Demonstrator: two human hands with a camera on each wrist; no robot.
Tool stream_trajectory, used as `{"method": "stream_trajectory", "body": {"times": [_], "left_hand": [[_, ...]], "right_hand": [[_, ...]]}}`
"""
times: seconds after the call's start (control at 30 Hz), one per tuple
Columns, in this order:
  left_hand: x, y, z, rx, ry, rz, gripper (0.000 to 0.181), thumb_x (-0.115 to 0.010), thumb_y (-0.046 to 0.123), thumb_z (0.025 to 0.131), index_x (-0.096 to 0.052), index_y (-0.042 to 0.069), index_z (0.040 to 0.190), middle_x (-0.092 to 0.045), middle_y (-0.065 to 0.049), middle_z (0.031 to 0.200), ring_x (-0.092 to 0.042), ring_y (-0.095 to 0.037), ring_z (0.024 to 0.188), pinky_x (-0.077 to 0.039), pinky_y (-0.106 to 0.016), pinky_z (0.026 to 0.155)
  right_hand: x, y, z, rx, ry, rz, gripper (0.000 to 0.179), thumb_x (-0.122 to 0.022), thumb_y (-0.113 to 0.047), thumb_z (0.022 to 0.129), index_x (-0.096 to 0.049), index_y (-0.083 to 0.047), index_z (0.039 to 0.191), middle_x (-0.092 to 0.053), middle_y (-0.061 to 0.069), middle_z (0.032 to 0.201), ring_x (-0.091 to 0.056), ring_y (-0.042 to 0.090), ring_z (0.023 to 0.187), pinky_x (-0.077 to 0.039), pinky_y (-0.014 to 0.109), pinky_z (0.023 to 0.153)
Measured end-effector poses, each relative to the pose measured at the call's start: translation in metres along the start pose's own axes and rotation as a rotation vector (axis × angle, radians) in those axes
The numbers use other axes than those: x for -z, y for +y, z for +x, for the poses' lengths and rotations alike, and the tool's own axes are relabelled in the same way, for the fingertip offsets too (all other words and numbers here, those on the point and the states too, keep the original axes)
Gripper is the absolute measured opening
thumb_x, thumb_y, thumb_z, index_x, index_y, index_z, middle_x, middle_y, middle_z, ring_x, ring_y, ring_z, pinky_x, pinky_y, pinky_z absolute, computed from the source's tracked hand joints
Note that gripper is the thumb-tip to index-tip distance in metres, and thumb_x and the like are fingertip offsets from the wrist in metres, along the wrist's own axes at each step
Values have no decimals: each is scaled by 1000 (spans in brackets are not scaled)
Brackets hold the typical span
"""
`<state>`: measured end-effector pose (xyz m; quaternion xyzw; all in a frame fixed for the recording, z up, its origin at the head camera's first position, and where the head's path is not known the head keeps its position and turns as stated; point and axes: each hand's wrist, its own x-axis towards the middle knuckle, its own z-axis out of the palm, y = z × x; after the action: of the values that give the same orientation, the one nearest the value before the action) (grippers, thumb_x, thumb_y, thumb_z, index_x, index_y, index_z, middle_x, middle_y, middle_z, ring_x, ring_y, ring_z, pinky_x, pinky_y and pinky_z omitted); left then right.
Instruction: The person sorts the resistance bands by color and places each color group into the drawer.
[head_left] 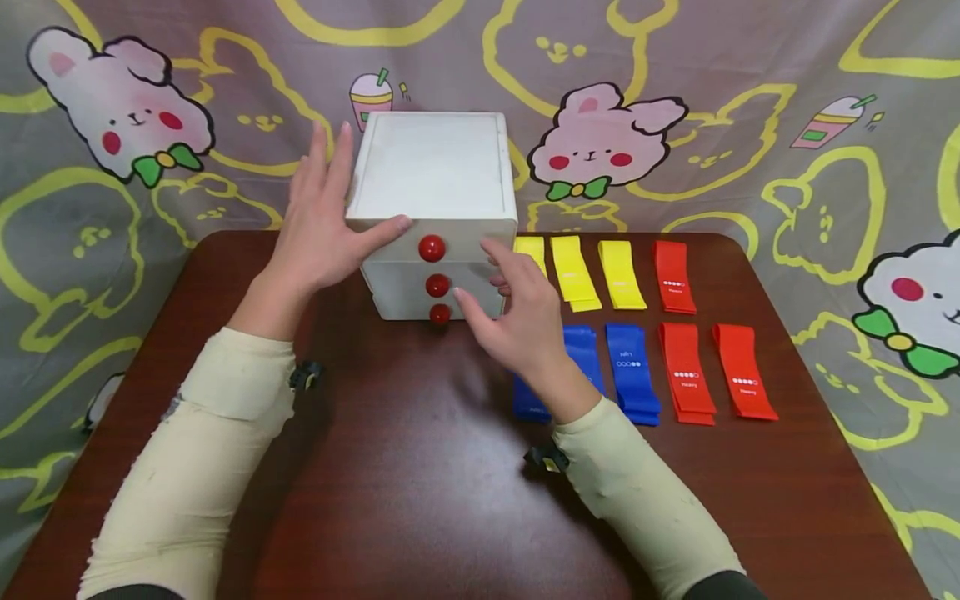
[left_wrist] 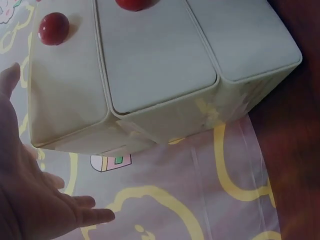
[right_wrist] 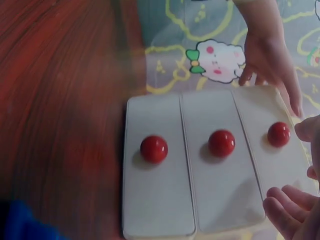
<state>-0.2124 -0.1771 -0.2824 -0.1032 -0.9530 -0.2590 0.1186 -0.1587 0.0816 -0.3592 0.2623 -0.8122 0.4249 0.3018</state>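
A white cabinet (head_left: pixel 431 167) with three stacked drawers stands at the back of the table, each drawer bearing a round red knob (head_left: pixel 432 247). All three drawer fronts look closed in the right wrist view. My left hand (head_left: pixel 318 217) is spread at the cabinet's upper left, its thumb reaching across the top front edge; whether it touches is unclear. In the left wrist view its fingers (left_wrist: pixel 95 216) are apart from the cabinet's side. My right hand (head_left: pixel 525 312), fingers loosely bent and holding nothing, hovers before the front's right side, near the red knobs.
Right of the cabinet lie folded flat bands in two rows: yellow bands (head_left: pixel 573 275), blue bands (head_left: pixel 632 375) and red bands (head_left: pixel 686 375). My right forearm passes over part of the blue ones. A patterned cloth (head_left: pixel 720 67) hangs behind the brown table (head_left: pixel 405 500).
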Motion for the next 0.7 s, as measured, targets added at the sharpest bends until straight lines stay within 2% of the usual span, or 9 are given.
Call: {"method": "stream_trajectory", "body": {"times": [0.2, 0.3, 0.47, 0.57, 0.7], "left_hand": [[0, 0, 13, -45, -46, -64, 106, -63, 67, 84, 4, 34, 160, 15, 4, 165, 8, -21, 149, -6, -57, 115], [0, -1, 16, -48, -64, -108, 105, -63, 64, 85, 4, 33, 160, 13, 5, 165, 7, -19, 149, -8, -57, 115], [-2, -2, 17, -22, -96, -176, 104, -65, 61, 86, 3, 36, 160, 12, 6, 165, 4, -19, 149, -9, -57, 116], [-3, -2, 18, 6, -121, -223, 104, -66, 60, 86, 4, 37, 159, 11, 8, 165, 5, -14, 148, -9, -56, 116], [-4, -2, 18, 22, -140, -264, 106, -68, 58, 85, 3, 33, 160, 9, 6, 165, 7, -8, 147, -8, -54, 116]], "right_hand": [[-12, -9, 7, -67, -50, 54, 56, -77, -29, 88, -58, -6, 135, -65, 12, 118, -66, 25, 93, -56, 34, 77], [-17, -13, 9, -105, -75, 65, 56, -77, -29, 88, -58, -8, 135, -65, 12, 117, -67, 24, 92, -56, 32, 77], [-25, -13, 12, -147, -83, 139, 51, -78, -25, 89, -60, -10, 134, -68, 9, 116, -68, 22, 93, -56, 31, 77], [-29, -13, 15, -155, -77, 213, 47, -77, -21, 89, -61, -10, 132, -70, 7, 115, -69, 21, 94, -57, 33, 76], [-34, -14, 19, -162, -64, 268, 43, -76, -18, 90, -62, -9, 130, -71, 6, 115, -69, 18, 94, -57, 35, 75]]}}
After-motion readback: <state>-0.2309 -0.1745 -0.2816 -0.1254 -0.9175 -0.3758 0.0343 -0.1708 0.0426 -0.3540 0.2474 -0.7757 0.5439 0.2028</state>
